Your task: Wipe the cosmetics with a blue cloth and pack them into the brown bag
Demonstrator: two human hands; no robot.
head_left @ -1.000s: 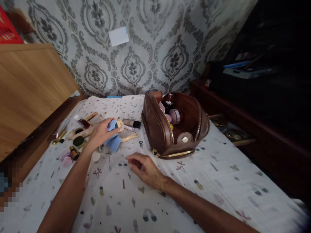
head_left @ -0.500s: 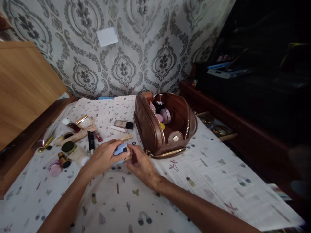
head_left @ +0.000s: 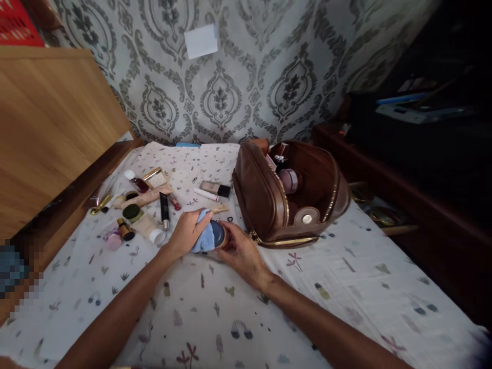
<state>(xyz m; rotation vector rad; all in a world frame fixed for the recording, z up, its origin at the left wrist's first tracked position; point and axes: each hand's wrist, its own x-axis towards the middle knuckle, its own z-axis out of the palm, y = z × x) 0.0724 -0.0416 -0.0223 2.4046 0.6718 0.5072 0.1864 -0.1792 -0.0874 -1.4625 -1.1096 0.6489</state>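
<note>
My left hand (head_left: 187,233) is closed on a light blue cloth (head_left: 204,238) and presses it against a small dark round container (head_left: 218,233). My right hand (head_left: 240,249) grips that container from the right, low over the patterned white sheet (head_left: 215,312). Just right of both hands stands an open brown leather pouch (head_left: 265,202) with gold zips; a pink jar (head_left: 288,180) and a dark bottle (head_left: 280,154) show inside it.
Several cosmetics lie scattered left of the hands: a black tube (head_left: 164,209), a cream tube (head_left: 147,225), a gold compact (head_left: 156,177), small bottles and sticks. A wooden board (head_left: 46,128) rises at the left. Dark wooden furniture (head_left: 403,169) runs along the right.
My left hand drew the blue cloth back from the scattered cosmetics toward me. My right hand picked up the dark round container, and both hands came together on it beside the pouch.
</note>
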